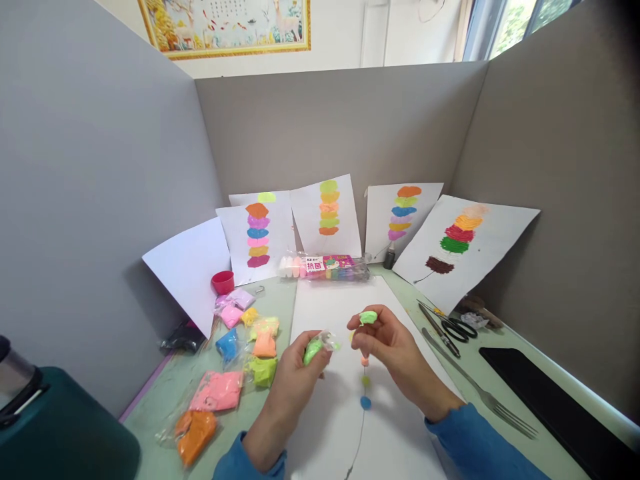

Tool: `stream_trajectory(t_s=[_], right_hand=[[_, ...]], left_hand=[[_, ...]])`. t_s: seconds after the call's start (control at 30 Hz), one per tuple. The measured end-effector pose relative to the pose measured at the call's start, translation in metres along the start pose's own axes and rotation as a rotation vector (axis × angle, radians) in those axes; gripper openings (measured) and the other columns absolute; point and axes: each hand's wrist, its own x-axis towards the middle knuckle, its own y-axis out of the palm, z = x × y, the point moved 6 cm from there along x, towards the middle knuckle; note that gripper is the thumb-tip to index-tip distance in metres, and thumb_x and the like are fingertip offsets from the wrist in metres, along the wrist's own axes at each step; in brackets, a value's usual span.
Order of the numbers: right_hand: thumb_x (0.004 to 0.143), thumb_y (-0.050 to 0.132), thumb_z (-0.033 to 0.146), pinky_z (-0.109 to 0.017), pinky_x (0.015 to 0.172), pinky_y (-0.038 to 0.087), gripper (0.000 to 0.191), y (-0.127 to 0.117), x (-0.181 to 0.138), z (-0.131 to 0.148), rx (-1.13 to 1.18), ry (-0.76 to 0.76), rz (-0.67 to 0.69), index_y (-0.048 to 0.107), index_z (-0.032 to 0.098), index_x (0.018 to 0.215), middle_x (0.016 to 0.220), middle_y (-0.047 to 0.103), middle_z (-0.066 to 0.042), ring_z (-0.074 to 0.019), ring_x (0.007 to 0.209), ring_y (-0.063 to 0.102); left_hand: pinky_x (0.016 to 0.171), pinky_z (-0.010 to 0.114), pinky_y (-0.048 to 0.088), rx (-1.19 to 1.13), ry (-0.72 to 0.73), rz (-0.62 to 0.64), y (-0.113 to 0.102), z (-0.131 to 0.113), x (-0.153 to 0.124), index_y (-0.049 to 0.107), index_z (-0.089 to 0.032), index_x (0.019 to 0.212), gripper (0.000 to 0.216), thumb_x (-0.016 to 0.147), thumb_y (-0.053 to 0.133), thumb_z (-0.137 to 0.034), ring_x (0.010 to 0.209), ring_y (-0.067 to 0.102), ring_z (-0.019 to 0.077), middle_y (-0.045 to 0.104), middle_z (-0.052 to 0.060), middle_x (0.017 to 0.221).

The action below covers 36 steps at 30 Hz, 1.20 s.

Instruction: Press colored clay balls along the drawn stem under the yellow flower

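My left hand (300, 373) is closed round a clear bag of green modelling clay (313, 349), its torn end pointing right. Between the thumb and fingers of my right hand (387, 343) is a small lump of light green clay (369, 317). Both hands hover over a white sheet of paper (325, 433). On that sheet, below my right hand, runs a drawn line with small clay pieces along it: a blue dot (365, 403), an olive-green dot (366, 381) and a salmon piece (365, 362). My right hand partly hides the upper end of the row.
Left lie bagged clays, including orange (196, 437) and pink (217, 391), near a red cup (223, 282). A packet of clay sticks (325, 268) lies behind the sheet. Right are a fork (500, 407), scissors (453, 327) and a black slab (550, 407). Coloured drawings (345, 227) lean against grey panels.
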Motion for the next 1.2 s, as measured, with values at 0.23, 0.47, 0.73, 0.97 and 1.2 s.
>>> stream_trajectory(t_s=[0.23, 0.47, 0.73, 0.97, 1.2], right_hand=[[0.075, 0.068, 0.020, -0.035, 0.082, 0.042, 0.037, 0.010, -0.003, -0.004, -0.118, -0.075, 0.059, 0.047, 0.027, 0.104, 0.113, 0.057, -0.004, -0.0173, 0.093, 0.053], [0.074, 0.070, 0.022, -0.030, 0.072, 0.046, 0.034, 0.017, -0.006, -0.002, -0.009, 0.022, 0.055, 0.046, 0.024, 0.098, 0.095, 0.056, -0.001, -0.0150, 0.081, 0.051], [0.074, 0.071, 0.026, -0.030, 0.078, 0.044, 0.033, 0.012, -0.003, -0.002, 0.052, -0.023, 0.017, 0.047, 0.023, 0.097, 0.093, 0.054, -0.001, -0.0146, 0.084, 0.051], [0.074, 0.071, 0.031, -0.026, 0.067, 0.044, 0.030, 0.011, -0.002, -0.008, 0.094, 0.002, -0.006, 0.048, 0.022, 0.092, 0.082, 0.055, 0.001, -0.0132, 0.075, 0.052], [0.076, 0.069, 0.032, -0.023, 0.058, 0.043, 0.030, -0.002, -0.001, -0.007, 0.105, 0.020, -0.100, 0.047, 0.023, 0.094, 0.085, 0.055, 0.000, -0.0137, 0.075, 0.053]], left_hand=[[0.055, 0.024, 0.042, -0.327, -0.043, 0.272, 0.020, -0.010, -0.011, 0.055, -0.016, 0.086, 0.027, 0.086, 0.052, -0.042, 0.067, 0.052, 0.0122, 0.058, 0.004, 0.081], [0.056, 0.027, 0.049, -0.248, -0.100, 0.416, 0.037, -0.004, -0.016, 0.057, -0.017, 0.098, 0.031, 0.070, 0.068, -0.023, 0.070, 0.058, 0.0155, 0.059, 0.004, 0.086], [0.067, 0.028, 0.052, -0.150, 0.025, 0.117, 0.014, -0.003, -0.003, 0.054, -0.017, 0.090, 0.021, 0.074, 0.065, -0.026, 0.075, 0.054, 0.0142, 0.058, 0.001, 0.082], [0.066, 0.024, 0.047, -0.231, 0.029, 0.070, 0.012, -0.001, -0.003, 0.051, -0.018, 0.077, 0.021, 0.071, 0.070, -0.027, 0.070, 0.051, 0.0112, 0.056, -0.002, 0.074], [0.069, 0.028, 0.048, -0.146, -0.046, 0.188, 0.020, -0.002, -0.005, 0.059, -0.017, 0.084, 0.024, 0.073, 0.068, -0.037, 0.081, 0.057, 0.0175, 0.060, 0.002, 0.081]])
